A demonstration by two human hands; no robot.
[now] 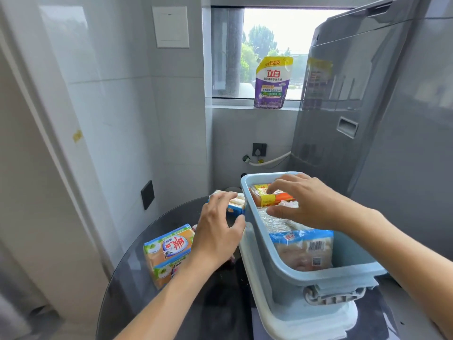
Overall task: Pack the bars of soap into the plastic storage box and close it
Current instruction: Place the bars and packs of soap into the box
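Right hand, fingers loose, settles soap in the box; left hand reaches, holding nothing (lay packs flat, so the lid shuts).

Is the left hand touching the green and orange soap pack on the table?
Cannot tell. In the head view the left hand overlaps the soap pack's right edge, hiding any contact or gap.

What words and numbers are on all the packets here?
"立白" and "150克": detergent pouch on the windowsill; its smaller lines are too blurred.
Red character, upside down, unreadable: soap pack on the table.
Barcode digits too small: soap pack in the box.
Yellow label, blurred: orange pack.
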